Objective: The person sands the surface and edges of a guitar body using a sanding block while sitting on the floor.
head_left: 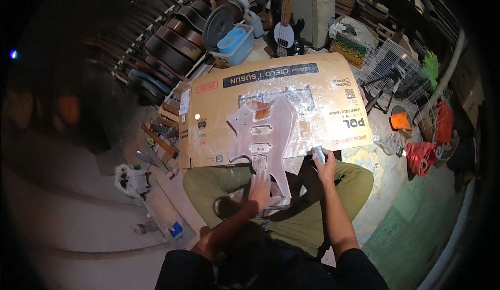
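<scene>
An unpainted electric guitar body point(276, 134), pinkish white with cut-out pickup cavities and a bare brown neck pocket, lies on a flat cardboard sheet point(208, 134). Its lower end reaches over my lap. My left hand point(262, 190) rests on that near end, fingers stretched out along the wood, holding nothing. To the right of the body, my right hand point(326, 167) is closed around a small grey block point(319, 154) above the sheet's near edge. The block's exact kind is unclear, and it is apart from the guitar body.
A rack of guitars point(172, 40) stands at the far left, beside a blue tub point(237, 42). A black bass guitar point(285, 35) leans at the back. Rightward are a wire cage point(396, 63) and red bags point(421, 157). Wooden pieces point(159, 139) lie left of the cardboard.
</scene>
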`<action>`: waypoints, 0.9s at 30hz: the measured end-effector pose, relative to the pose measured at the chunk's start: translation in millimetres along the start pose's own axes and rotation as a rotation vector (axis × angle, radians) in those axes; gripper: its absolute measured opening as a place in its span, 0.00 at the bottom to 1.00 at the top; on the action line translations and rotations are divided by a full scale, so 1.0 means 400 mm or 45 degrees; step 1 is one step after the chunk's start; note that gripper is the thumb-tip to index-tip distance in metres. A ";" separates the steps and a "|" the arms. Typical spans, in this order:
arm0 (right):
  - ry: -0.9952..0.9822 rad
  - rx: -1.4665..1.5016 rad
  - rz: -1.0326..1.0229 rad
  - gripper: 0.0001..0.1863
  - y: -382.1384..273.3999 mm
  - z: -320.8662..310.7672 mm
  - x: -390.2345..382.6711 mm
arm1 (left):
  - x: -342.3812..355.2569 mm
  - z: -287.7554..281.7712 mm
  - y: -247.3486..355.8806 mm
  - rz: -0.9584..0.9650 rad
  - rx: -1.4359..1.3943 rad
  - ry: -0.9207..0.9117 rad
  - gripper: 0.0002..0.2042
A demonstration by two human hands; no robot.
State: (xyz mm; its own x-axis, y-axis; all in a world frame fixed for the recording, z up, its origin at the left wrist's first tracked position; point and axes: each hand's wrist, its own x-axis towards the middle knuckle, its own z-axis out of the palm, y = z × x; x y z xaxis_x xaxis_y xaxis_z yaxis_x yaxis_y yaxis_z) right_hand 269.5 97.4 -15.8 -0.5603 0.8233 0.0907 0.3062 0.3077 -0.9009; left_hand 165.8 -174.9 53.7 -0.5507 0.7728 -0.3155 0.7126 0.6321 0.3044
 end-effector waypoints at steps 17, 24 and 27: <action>0.118 0.128 0.057 0.22 -0.040 -0.005 0.011 | 0.081 0.116 0.055 0.755 0.165 0.066 0.16; 0.138 0.158 0.087 0.22 -0.025 0.008 0.017 | 0.113 0.136 0.010 0.871 0.255 0.100 0.16; 0.151 0.128 0.094 0.21 -0.033 0.004 0.013 | 0.105 0.098 -0.005 0.955 0.228 0.088 0.21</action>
State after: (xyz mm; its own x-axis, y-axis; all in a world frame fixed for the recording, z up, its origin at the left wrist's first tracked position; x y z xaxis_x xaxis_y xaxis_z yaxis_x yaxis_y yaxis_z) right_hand 261.3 96.9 -4.2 -0.4427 0.8942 0.0664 0.2617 0.1997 -0.9443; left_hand 158.2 -145.8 4.8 0.0854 0.9961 -0.0233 0.9619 -0.0763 0.2627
